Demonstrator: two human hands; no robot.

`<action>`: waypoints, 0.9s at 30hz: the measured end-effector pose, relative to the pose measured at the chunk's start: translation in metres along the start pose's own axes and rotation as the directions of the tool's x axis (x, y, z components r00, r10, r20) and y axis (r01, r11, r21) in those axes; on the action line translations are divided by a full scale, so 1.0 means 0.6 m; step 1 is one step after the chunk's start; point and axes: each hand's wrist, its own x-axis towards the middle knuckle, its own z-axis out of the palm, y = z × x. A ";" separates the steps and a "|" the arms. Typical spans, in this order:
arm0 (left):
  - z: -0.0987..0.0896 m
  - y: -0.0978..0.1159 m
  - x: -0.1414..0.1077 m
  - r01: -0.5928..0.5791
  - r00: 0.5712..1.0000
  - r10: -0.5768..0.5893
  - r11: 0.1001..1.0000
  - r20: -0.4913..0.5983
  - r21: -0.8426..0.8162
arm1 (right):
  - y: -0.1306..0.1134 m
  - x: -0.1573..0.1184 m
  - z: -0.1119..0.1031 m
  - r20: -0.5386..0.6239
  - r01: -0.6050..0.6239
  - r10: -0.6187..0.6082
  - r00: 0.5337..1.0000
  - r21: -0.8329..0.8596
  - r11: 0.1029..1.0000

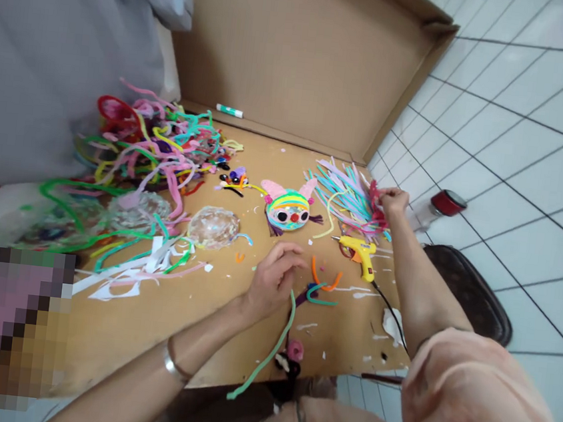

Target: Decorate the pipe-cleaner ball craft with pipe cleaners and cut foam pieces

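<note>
My left hand (273, 280) is over the front middle of the table, its fingers curled together. A light green pipe cleaner (274, 348) hangs from it toward the table's near edge. My right hand (394, 201) is at the right end of a pile of pastel pipe cleaners (341, 187), its fingers closed on a red pipe cleaner (374, 197). Between and beyond the hands lies a decorated mask-like face (287, 210) with pink ears, striped forehead, dark round eyes and a red nose. A yellow glue gun (365, 255) lies just below the pile.
A tangled heap of colourful pipe cleaners (156, 137) covers the back left. Clear rounded shells (214, 227) and white paper strips (156, 258) lie left. A glue stick (229, 111) rests by the upright cardboard (298, 51). A red-lidded jar (447, 203) and dark bag (469, 291) are right.
</note>
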 end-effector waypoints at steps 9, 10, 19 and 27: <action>0.003 -0.002 -0.001 -0.008 1.000 0.008 1.000 0.011 -0.019 | -0.077 -0.007 -0.076 -0.284 -0.065 0.234 0.930 0.499 0.864; 0.004 -0.002 -0.001 -0.003 1.000 0.003 1.000 0.010 -0.026 | -0.083 -0.014 -0.081 -0.273 -0.066 0.246 0.930 0.535 0.842; 0.026 0.029 0.051 0.213 0.977 -0.204 0.963 0.067 -0.167 | -0.138 -0.113 -0.087 0.071 -0.155 0.219 0.973 0.904 0.398; 0.043 0.041 0.179 0.253 0.964 -0.257 0.966 -0.070 -0.050 | -0.138 -0.287 -0.073 0.256 -0.265 0.067 0.964 0.921 0.285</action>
